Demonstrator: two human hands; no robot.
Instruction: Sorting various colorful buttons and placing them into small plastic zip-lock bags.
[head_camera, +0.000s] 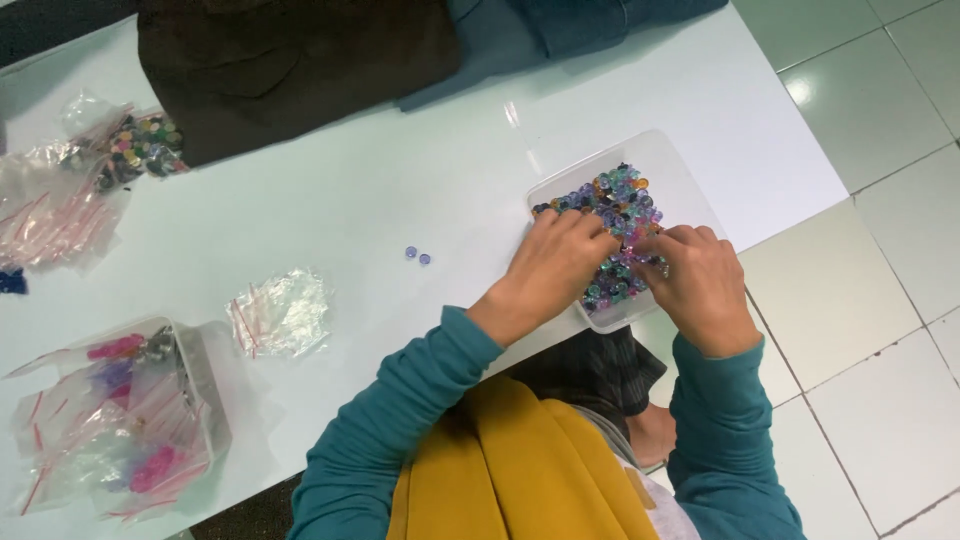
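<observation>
A clear plastic tray (672, 172) near the table's right edge holds several small beads (617, 203) in purple, teal and orange. My left hand (552, 265) rests on the tray's near left side with its fingers curled down into the beads. My right hand (700, 283) is at the tray's near right corner, fingertips pinched among the beads. Whether either hand holds a bead is hidden by the fingers. Two loose purple beads (417, 255) lie on the white table to the left of my left hand.
An empty zip bag (281, 313) lies mid-table. A clear box (200, 385) with bagged pink and purple pieces sits near left. More bags with mixed beads (140, 145) lie far left. Dark cloth (300, 60) covers the far edge. Tiled floor (880, 250) lies right.
</observation>
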